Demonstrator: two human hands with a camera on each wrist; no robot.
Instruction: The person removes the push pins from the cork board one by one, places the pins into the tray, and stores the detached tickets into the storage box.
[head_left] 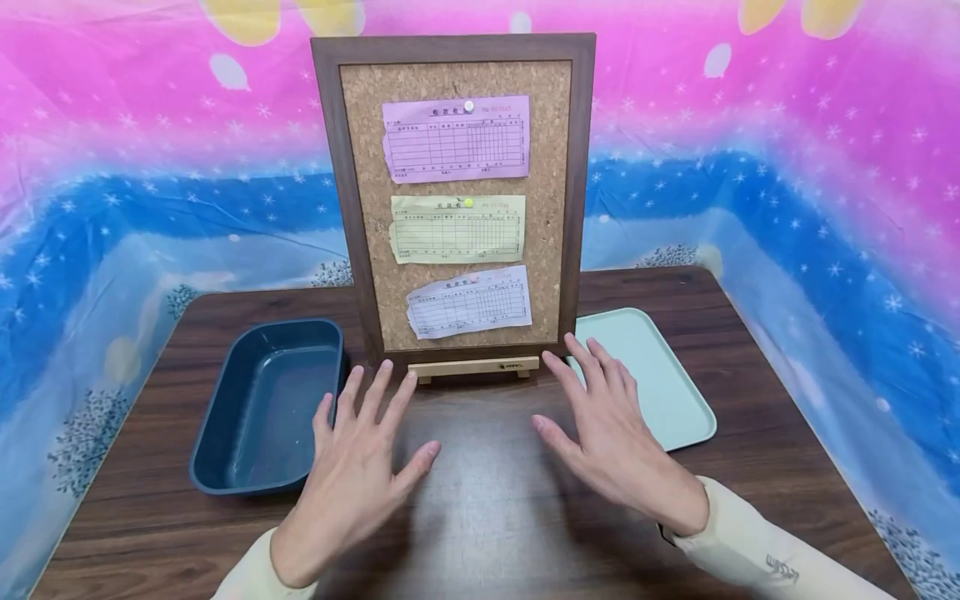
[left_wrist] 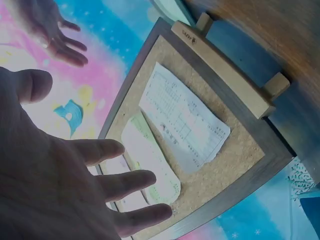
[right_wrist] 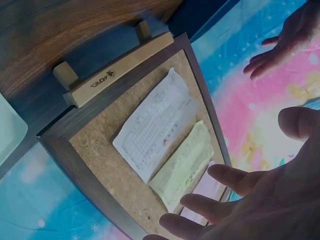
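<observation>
A framed cork board (head_left: 360,167) stands upright on a small wooden easel (head_left: 465,368). Pinned to it, top to bottom, are a purple receipt slip (head_left: 457,150), a yellow-green slip (head_left: 457,233) and a white slip (head_left: 469,304). White and yellow pushpins show on the upper two; a small reddish pin (right_wrist: 167,143) marks the white one. My left hand (head_left: 360,475), fingers spread, hovers before the board's lower left, beside a dark blue basin. My right hand (head_left: 611,433), likewise spread, is at the lower right, partly over a pale green tray. Both hold nothing.
The deep dark blue basin (head_left: 213,417) sits on the left of the brown wooden table (head_left: 480,533). On the right lies the flat pale green tray (head_left: 675,392), partly behind the board's corner. A pink and blue patterned cloth (head_left: 825,167) hangs around the table.
</observation>
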